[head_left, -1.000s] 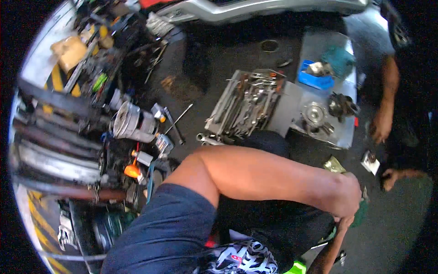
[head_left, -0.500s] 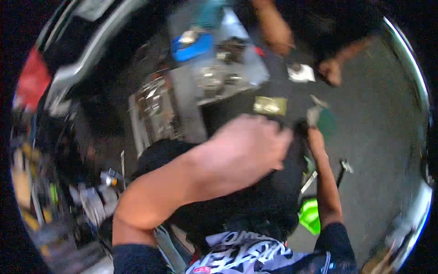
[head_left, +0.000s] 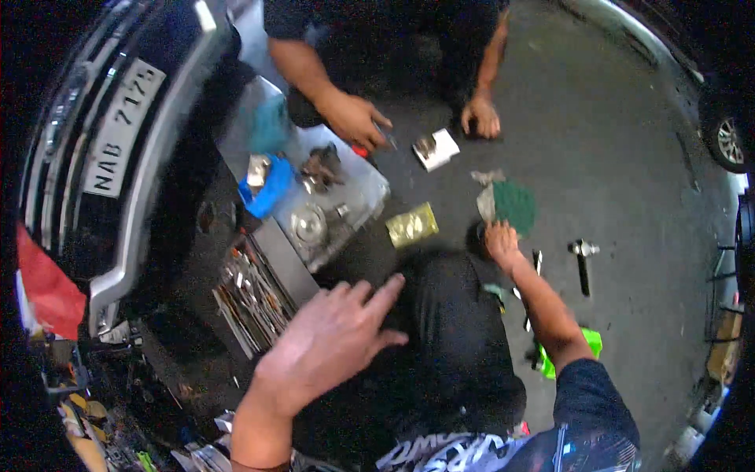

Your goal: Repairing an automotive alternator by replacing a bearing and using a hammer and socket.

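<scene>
My left hand (head_left: pixel 326 338) hovers over my dark-clothed lap, fingers spread and holding nothing. It is nearest to an open metal toolbox (head_left: pixel 255 291) full of hand tools. My right hand (head_left: pixel 503 242) is low at the floor with its fingers curled down. A small dark object (head_left: pixel 476 237) shows at its left edge; what the fingers grip is hidden. Just beyond them lies a green and whitish cloth (head_left: pixel 515 206). A yellow see-through packet (head_left: pixel 412 226) lies on the floor between my hands, past my knee.
Metal parts (head_left: pixel 308 224) and a blue bag (head_left: pixel 269 187) rest on a pale sheet (head_left: pixel 368 182). Across from me are a co-worker's hands (head_left: pixel 358 122) near a white paper (head_left: pixel 444 147). A black-handled tool (head_left: pixel 583 263) lies right; a vehicle bumper (head_left: pixel 169 149) stands left.
My left hand has drawn back toward me and left, its fingers now spread. My right hand stays low by the green cloth. The view has shifted, showing more of the co-worker.
</scene>
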{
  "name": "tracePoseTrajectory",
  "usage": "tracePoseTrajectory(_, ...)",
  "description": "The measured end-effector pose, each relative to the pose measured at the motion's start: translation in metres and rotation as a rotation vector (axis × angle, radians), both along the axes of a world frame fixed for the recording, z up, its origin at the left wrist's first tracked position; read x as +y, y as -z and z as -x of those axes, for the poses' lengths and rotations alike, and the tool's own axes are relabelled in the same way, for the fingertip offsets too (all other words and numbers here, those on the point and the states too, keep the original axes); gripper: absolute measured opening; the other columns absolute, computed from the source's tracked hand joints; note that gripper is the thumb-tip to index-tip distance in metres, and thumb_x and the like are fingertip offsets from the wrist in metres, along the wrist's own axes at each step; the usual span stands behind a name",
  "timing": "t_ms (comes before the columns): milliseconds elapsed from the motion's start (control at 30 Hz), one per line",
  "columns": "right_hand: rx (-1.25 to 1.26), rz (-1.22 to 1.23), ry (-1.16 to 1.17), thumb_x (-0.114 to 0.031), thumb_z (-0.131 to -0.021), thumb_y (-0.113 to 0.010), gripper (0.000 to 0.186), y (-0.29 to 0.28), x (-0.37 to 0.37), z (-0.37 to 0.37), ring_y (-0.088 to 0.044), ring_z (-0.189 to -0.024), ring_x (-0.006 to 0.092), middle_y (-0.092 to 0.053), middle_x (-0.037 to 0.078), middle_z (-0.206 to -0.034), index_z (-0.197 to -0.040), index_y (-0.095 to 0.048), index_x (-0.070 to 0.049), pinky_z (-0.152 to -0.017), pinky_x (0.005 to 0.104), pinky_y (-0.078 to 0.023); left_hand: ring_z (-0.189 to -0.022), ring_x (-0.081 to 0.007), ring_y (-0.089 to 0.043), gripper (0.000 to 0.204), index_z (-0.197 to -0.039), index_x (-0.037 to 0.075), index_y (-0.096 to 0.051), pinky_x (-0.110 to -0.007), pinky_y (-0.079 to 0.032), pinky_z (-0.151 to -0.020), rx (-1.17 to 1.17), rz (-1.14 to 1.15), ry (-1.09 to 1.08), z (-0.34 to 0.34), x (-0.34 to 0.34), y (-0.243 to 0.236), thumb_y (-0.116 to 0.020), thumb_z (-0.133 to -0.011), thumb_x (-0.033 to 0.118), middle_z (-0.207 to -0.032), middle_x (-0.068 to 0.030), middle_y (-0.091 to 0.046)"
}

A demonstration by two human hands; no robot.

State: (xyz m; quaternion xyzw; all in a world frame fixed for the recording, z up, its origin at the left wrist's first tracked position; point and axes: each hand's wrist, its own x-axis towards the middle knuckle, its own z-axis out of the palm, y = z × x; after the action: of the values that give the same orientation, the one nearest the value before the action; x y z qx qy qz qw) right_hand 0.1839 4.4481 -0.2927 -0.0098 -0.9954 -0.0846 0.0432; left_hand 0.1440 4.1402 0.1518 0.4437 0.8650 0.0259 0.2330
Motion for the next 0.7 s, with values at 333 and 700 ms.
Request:
tracePoseTrajectory(333,0.357,0.194,0.123,-0.012,-0.078,-0.052,0.009,-0.002,-0.007,0.003,-0.055,-0.06,0.0275,-0.054,0.01,-0.065,-0.068,-0.054,-0.012,-0.053,0.042,-0.041,-0.09,-0.0359,-0.058,0.065,-0.132,0.001,-0.04,-0.043,-0.047,-0.08,0.027,-0.023,0.047,0.004,0.005,0.005,-0.056,-0.086,0.044,-0.094,-0.017,-0.059)
tracePoseTrajectory(700,-0.258,0.14,0.308,-0.015,-0.08,-0.055,0.015,-0.023,-0.009,0.017,-0.069,-0.068,0.0235,-0.068,0.007,-0.073,-0.078,-0.07,-0.011,-0.056,0.0377,-0.052,-0.091,-0.036,-0.058,0.064,-0.132,0.0,-0.041,-0.043,-0.047,-0.079,0.015,-0.087,0.059,0.0,0.004,0.008,-0.056,-0.087,0.044,-0.095,-0.0189,-0.059)
